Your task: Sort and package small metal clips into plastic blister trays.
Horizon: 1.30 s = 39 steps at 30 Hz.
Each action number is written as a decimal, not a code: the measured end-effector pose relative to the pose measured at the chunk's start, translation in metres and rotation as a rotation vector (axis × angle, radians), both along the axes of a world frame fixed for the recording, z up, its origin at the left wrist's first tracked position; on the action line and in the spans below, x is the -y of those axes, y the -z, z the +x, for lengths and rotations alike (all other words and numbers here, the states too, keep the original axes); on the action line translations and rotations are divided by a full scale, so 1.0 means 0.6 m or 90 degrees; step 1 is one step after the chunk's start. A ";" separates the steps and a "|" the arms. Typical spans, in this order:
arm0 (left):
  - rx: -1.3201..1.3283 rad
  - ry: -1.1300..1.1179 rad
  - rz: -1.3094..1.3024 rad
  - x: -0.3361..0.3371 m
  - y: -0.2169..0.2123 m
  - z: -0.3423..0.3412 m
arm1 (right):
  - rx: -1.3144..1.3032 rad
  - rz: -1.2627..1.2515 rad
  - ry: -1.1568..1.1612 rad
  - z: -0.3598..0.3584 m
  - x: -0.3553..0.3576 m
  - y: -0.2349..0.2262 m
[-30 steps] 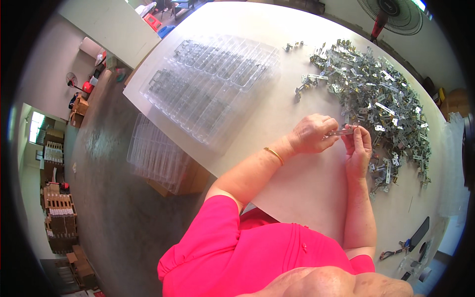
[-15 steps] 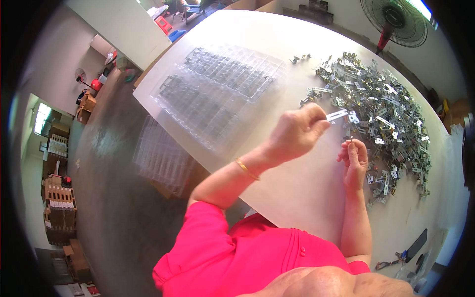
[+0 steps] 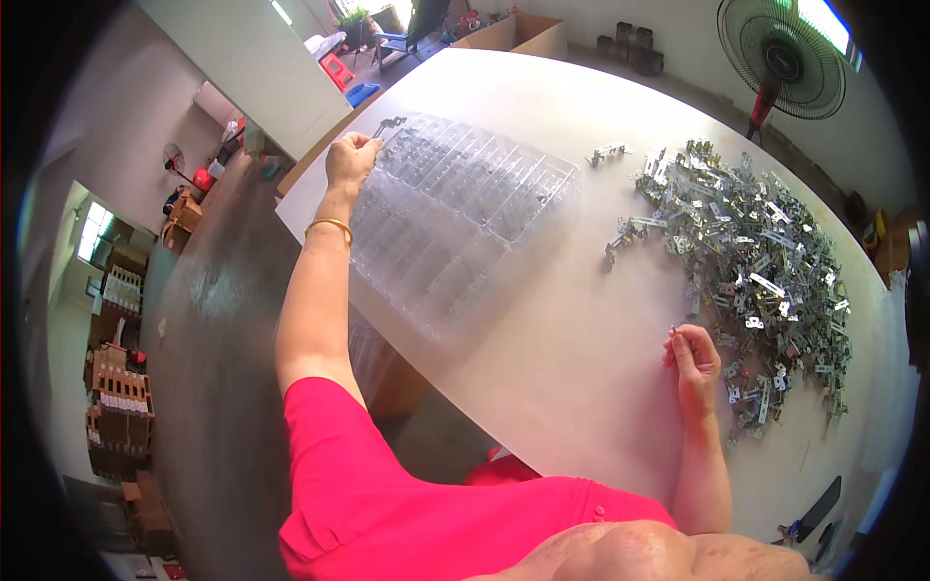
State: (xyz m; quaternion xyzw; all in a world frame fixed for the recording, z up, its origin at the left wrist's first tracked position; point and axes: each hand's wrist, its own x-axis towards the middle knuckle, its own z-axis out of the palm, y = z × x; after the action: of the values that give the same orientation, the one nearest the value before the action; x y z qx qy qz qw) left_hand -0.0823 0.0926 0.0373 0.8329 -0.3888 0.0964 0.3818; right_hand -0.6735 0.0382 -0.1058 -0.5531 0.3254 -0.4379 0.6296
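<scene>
1. Left hand stretched out to the far left of the worktop, grip pinched shut on a small metal part at the fingertips.
2. Part held just over the far left corner of the clear plastic trays; whether touching the tray could not be told.
3. Trays lay flat on the left half of the worktop, many small compartments in rows, near edge reaching past the worktop's left edge.
4. Gold bangle sat on the left wrist.
5. Right hand rested on the worktop at the right, fingers curled loosely, thumb and forefinger close together; whether anything tiny sat between them could not be told.
6. Right hand lay just beside the near left edge of the heap of metal parts.
7. Heap spread over the right side of the worktop, silvery brackets and clips tangled together, a few strays apart at its far left.
8. Hands well apart, trays and bare worktop between them.
9. Standing fan stood beyond the far right edge of the worktop.
10. Red stool and cardboard boxes stood on the floor past the far end.
11. Stacked crates stood on the floor at the left.
12. Dark tools lay at the near right corner, too small to make out.
</scene>
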 end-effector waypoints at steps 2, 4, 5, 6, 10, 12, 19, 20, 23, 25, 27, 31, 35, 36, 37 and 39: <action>0.000 -0.036 0.030 0.021 0.017 0.021 | -0.011 -0.004 0.001 0.001 -0.003 -0.005; -0.028 -0.075 0.080 0.041 0.024 0.023 | -0.026 -0.008 0.003 0.000 -0.002 -0.006; -0.029 -0.074 0.082 0.046 0.030 0.032 | -0.026 -0.006 0.004 0.001 -0.002 -0.007; -0.016 -0.077 0.108 0.054 0.035 0.042 | -0.027 -0.010 0.002 0.002 -0.003 -0.008; 0.012 -0.097 0.185 0.087 0.050 0.053 | -0.029 0.007 0.000 0.001 -0.001 -0.008; 0.040 -0.103 0.200 0.089 0.058 0.064 | -0.028 0.009 -0.006 0.001 -0.001 -0.004; 0.047 -0.098 0.242 0.104 0.071 0.062 | -0.037 0.010 -0.011 -0.002 -0.007 -0.007; 0.046 -0.096 0.245 0.105 0.075 0.062 | -0.038 0.012 -0.010 -0.002 -0.008 -0.009; 0.079 -0.088 0.252 0.109 0.087 0.068 | -0.051 0.021 -0.006 -0.001 -0.009 -0.011; 0.095 -0.069 0.227 0.107 0.094 0.090 | -0.051 0.042 -0.001 -0.002 -0.010 -0.010; 0.167 -0.064 0.219 0.103 0.094 0.106 | -0.060 0.036 -0.003 0.001 -0.009 -0.013; 0.176 0.000 0.200 0.109 0.045 0.070 | -0.079 0.009 -0.017 0.005 -0.005 -0.020; 0.172 0.127 0.147 0.116 -0.027 -0.073 | -0.085 -0.021 -0.036 0.008 -0.004 -0.017; 0.162 0.181 0.130 0.115 -0.044 -0.139 | -0.087 -0.019 -0.027 0.006 -0.003 -0.015; 0.151 0.233 0.112 0.107 -0.063 -0.212 | -0.092 -0.031 -0.031 0.004 -0.003 -0.014; 0.197 0.325 0.084 0.084 -0.083 -0.334 | -0.099 -0.041 -0.029 0.001 -0.004 -0.014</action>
State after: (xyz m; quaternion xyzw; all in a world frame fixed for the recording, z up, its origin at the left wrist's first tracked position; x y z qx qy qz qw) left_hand -0.2828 0.0422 0.0868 0.7066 -0.6446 0.0972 0.2751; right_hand -0.6730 0.0404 -0.0975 -0.6128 0.3468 -0.3894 0.5938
